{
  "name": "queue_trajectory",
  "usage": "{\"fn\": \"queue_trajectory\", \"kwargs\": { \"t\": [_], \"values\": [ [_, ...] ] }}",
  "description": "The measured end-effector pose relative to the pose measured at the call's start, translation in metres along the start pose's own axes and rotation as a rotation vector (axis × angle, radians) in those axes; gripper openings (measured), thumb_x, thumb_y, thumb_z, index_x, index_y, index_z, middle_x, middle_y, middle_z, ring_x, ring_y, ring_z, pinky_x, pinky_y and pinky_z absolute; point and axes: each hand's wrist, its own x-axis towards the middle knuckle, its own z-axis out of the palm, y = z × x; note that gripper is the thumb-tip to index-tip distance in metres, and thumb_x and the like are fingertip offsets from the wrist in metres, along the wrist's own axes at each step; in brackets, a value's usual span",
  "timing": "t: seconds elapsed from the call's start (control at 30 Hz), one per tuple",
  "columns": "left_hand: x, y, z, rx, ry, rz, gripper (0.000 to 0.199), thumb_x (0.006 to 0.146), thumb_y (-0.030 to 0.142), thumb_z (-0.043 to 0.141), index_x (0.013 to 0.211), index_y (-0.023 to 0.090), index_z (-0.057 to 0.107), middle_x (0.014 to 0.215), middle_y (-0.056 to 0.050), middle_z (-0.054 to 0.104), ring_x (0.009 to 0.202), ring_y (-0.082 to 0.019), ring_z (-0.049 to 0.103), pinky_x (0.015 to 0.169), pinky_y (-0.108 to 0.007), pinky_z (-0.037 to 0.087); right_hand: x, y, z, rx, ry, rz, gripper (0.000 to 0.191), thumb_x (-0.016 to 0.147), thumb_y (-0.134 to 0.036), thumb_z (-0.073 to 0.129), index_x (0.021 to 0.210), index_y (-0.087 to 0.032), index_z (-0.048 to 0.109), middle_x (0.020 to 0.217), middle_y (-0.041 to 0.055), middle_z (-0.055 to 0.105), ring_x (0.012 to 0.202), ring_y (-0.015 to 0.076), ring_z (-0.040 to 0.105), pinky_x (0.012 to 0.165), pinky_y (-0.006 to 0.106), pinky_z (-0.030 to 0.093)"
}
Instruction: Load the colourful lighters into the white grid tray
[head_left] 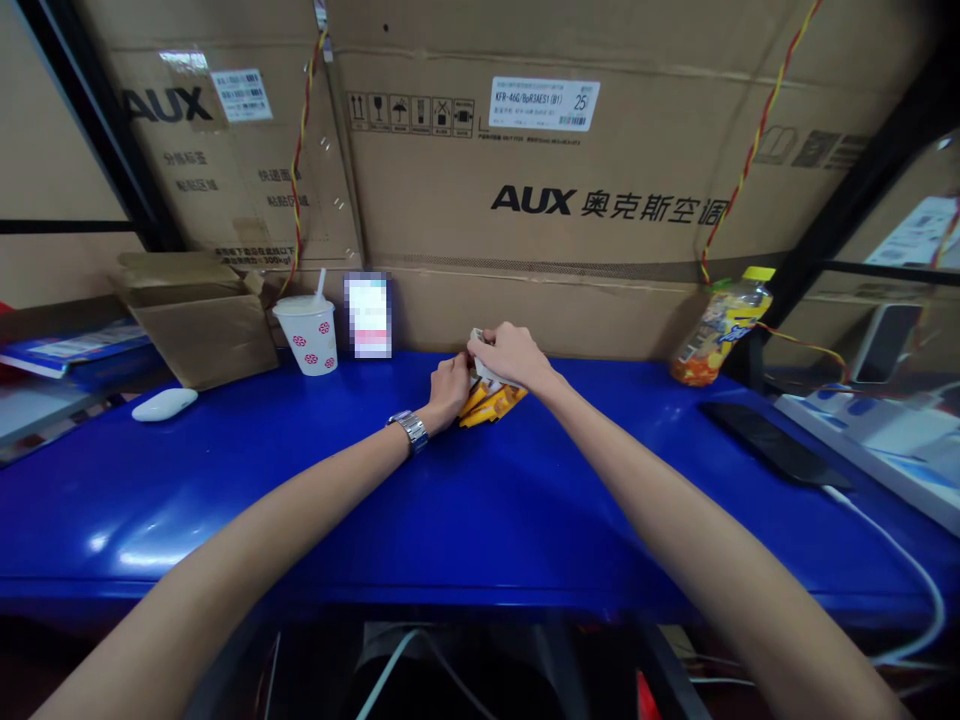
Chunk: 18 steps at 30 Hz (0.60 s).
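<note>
While the right hand [504, 358] pinches white paper [480, 358] atop a crinkly orange packet [491, 404] (left hand [450, 390] curled against it), the glossy blue counter's [480, 520] back edge lies just beyond.

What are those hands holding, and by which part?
The left hand and right hand hold an orange packet by its upper end, at a white piece; fingers hide the exact grip.

Blue tabletop [225, 520] room around yellow packet [491, 402], paper cup [305, 335] left, plastic bottle [720, 335] right

Glossy plastic packet [491, 403], polished metal watch [409, 432], glossy tabletop [225, 520], matt cardboard carton [525, 230].
</note>
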Motion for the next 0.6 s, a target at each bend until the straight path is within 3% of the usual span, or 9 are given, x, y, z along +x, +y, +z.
{"fn": "queue_trajectory", "kwargs": {
  "t": [0.27, 0.6],
  "values": [
    [-0.002, 0.005, 0.001, 0.351, -0.181, 0.204, 0.044, 0.098, 0.031, 0.021, 0.084, 0.018, 0.062, 0.094, -0.013, 0.071, 0.090, -0.028, 0.065, 0.080, -0.037, 0.043, 0.005, 0.034, -0.004, 0.162, -0.022, 0.034, 0.037, 0.081, -0.041, 0.044, 0.080, -0.016, 0.071, 0.078, 0.0108, 0.070, 0.082, 0.0234, 0.062, 0.070, 0.029, 0.043],
    [-0.004, 0.004, -0.007, 0.652, -0.246, 0.337, 0.044, 0.096, 0.034, 0.024, 0.104, 0.008, 0.059, 0.105, -0.024, 0.067, 0.097, -0.034, 0.063, 0.088, -0.049, 0.042, 0.008, 0.075, -0.012, 0.326, 0.030, 0.170, 0.029, 0.075, -0.043, 0.051, 0.064, -0.017, 0.060, 0.064, 0.0089, 0.061, 0.064, 0.0209, 0.056, 0.058, 0.031, 0.044]
  ]
}}
